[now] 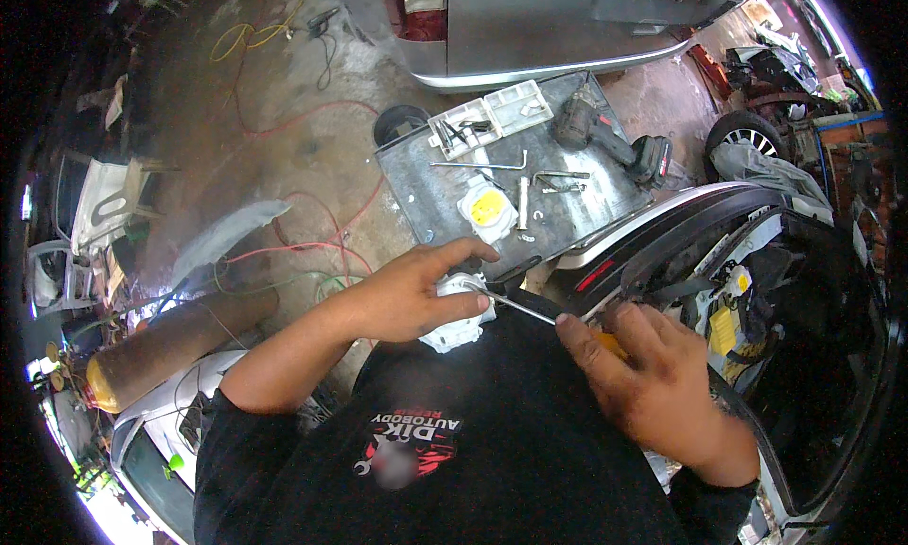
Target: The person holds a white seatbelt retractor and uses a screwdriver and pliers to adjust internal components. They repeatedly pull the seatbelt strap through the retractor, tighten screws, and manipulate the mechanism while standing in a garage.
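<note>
Left hand (411,294) clenched round white plastic part (457,329) at frame centre; right hand (653,375), lower right, grips orange-handled screwdriver (530,311), tip touching part. Metal table (445,200) w/ cordless drill (615,138) above

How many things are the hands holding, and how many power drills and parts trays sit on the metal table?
White plastic part in left hand: 1
Orange-handled screwdriver in right hand: 1
Black cordless drill: 1
White plastic compartment tray: 1
Total: 4
</note>
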Demonstrator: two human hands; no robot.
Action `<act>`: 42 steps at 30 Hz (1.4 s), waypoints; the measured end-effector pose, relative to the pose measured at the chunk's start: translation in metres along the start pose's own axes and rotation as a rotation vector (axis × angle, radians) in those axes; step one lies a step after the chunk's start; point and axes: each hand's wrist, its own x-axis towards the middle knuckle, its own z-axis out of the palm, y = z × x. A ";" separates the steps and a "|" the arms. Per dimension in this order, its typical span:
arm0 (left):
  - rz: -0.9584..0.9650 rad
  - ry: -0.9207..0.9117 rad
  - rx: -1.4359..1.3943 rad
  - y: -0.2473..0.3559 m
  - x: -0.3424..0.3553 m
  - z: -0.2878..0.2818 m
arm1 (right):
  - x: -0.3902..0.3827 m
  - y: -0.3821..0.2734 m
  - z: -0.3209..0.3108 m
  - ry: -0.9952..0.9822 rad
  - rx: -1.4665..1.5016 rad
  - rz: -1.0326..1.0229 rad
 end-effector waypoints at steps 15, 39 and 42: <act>-0.022 -0.022 0.085 0.010 0.001 0.001 | 0.003 0.000 -0.012 -0.061 -0.022 -0.039; 0.059 0.008 0.216 0.013 0.011 0.005 | 0.004 0.019 -0.019 -0.069 -0.149 -0.204; 0.067 0.014 0.206 0.012 0.012 0.006 | 0.010 0.018 -0.025 -0.087 -0.206 -0.258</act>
